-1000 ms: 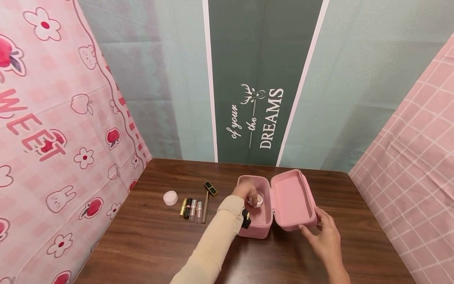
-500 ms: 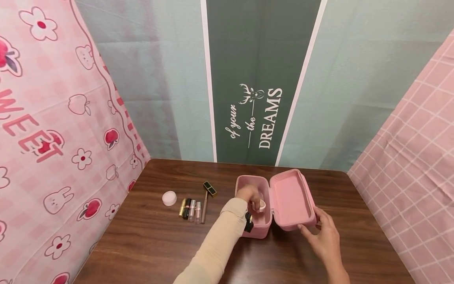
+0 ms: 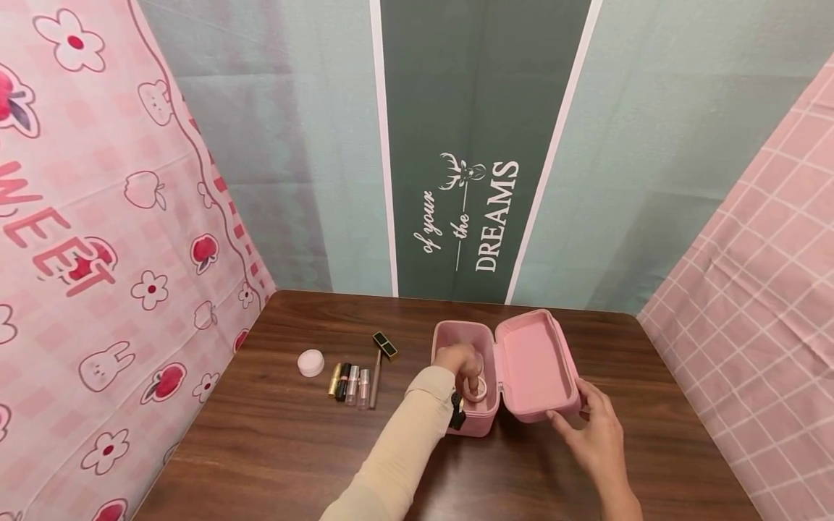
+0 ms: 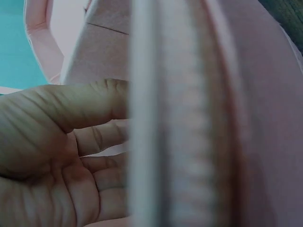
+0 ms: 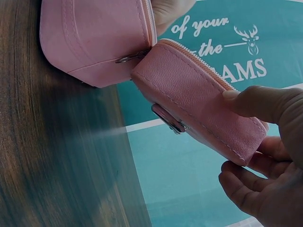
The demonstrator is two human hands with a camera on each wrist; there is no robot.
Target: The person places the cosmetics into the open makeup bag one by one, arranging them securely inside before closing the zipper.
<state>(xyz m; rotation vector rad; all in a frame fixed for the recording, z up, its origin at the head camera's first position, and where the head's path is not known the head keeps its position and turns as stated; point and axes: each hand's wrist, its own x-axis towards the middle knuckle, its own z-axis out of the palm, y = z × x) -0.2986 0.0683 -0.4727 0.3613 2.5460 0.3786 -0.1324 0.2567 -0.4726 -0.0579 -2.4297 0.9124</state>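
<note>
Nearest to me, my right hand (image 3: 594,430) grasps the outer corner of the lid (image 3: 537,365), thumb over the rim and the other fingers curled beneath, just as a second ago; the lid hangs opened out to the right. Beyond it stands the pink case (image 3: 478,427) on the tabletop (image 3: 260,441), and my left hand (image 3: 459,360) is down inside.

What has changed is in there: the white-rimmed round piece (image 3: 481,392) showed almost edge-on half a second ago, and now it turns its face up, closer to the near wall. My left fingers touch it, but the case's rim hides their tips in the wrist view, so I cannot tell whether they pinch it or have released it. I judge this as placing or adjusting work within the case.

Off to the left, the row of four tubes (image 3: 352,385), slim brown stick (image 3: 376,380), black-and-gold box (image 3: 385,345) and pale round jar (image 3: 310,363) have not moved.
</note>
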